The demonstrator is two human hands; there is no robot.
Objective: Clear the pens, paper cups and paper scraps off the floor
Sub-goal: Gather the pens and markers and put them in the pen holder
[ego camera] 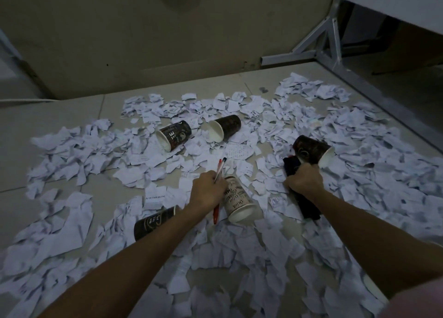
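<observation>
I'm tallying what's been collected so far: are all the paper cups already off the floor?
No: several paper cups lie on their sides among the paper scraps, such as a dark cup and a white cup.

I count five paper cups on the floor: four dark cups [174, 136] [225, 127] [312, 149] [154, 223] and one pale cup [239, 203]. I see two pens [219, 171], and a dark bundle [293, 167] I cannot count. Paper scraps [72, 154] are too many to number.

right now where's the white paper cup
In the head view, the white paper cup lies on its side, centre floor, just right of the left hand holding the pens.
</observation>
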